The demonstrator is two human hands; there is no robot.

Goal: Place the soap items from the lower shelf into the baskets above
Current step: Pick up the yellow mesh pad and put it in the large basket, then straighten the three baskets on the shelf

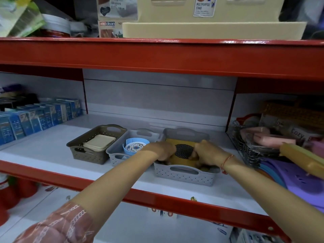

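Three small plastic baskets stand in a row on the white middle shelf [52, 148]. The brown basket [84, 153] on the left holds a cream lidded soap box [99, 142]. The middle grey basket [115, 157] holds a round blue soap dish [135, 146] with a patterned top. In the right grey basket [184, 174] lies a yellow soap case [182, 161] with a black mesh oval. My left hand [162, 149] and my right hand [206, 154] grip this case from either side, inside the basket.
Blue boxes [35, 118] line the shelf's left end. A wire basket [249, 146] with pink items, a yellow roller [303, 158] and purple plastic items [298, 181] crowd the right. The red shelf edge [157, 55] runs overhead; the lower shelf [140, 225] lies beneath my arms.
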